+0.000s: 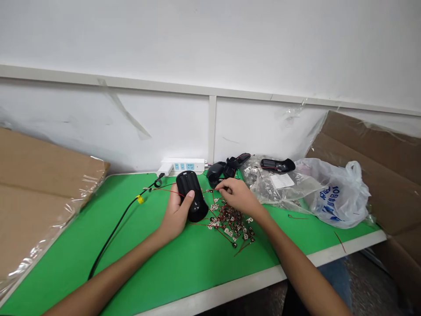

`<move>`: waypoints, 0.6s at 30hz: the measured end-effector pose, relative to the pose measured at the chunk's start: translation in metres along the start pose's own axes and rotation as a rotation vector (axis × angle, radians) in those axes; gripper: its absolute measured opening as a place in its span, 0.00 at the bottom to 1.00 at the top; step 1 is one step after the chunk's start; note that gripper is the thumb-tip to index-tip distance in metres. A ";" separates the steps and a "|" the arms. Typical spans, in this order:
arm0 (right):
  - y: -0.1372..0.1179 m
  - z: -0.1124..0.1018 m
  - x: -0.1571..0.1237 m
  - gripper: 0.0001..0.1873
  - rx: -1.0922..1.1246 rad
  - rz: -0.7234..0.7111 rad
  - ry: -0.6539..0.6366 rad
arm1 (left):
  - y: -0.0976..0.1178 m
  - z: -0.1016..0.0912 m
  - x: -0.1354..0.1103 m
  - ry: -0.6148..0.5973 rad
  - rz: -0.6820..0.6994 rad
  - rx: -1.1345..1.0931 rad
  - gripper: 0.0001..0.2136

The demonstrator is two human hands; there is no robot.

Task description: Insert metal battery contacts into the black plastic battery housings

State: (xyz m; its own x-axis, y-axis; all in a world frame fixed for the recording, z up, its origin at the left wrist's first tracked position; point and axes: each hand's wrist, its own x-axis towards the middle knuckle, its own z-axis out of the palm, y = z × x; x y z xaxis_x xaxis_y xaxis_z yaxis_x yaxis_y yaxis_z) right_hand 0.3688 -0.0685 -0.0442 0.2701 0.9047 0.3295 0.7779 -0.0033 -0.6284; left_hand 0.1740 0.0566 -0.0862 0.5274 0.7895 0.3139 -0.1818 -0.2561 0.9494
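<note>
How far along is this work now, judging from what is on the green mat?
Seemingly done: black plastic holders lie by the wall. In hand: the left hand grips another holder, and the right hand touches wired metal tabs. Left: many tabs still lie loose on the green mat.

Black plastic battery holder [190, 195], ribbed cell channels facing up, gripped at a tilt in the left hand [177, 215]. Loose, tangled heap of metal contact tabs [230, 221] with red lead wires lies just beside it. Right hand [238, 196] positioned over the heap's far end; contact with wires cannot be confirmed.
</note>
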 end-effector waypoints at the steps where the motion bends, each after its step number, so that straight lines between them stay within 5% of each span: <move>1: 0.000 -0.002 0.001 0.10 0.072 0.029 0.013 | 0.002 0.003 -0.002 -0.010 -0.058 -0.067 0.25; 9: -0.007 -0.007 0.002 0.11 0.740 0.139 -0.001 | 0.017 0.012 -0.007 -0.135 -0.386 -0.412 0.27; 18: -0.025 0.012 -0.005 0.14 0.873 0.104 -0.083 | 0.025 0.023 -0.021 -0.182 -0.523 -0.543 0.26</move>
State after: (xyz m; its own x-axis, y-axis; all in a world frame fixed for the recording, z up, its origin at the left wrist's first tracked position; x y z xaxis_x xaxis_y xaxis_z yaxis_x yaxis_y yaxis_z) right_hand 0.3414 -0.0681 -0.0385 0.2469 0.9461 0.2096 0.0315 0.2083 -0.9776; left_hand 0.1771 0.0209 -0.0693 0.7761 0.6165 -0.1326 -0.2287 0.4711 0.8519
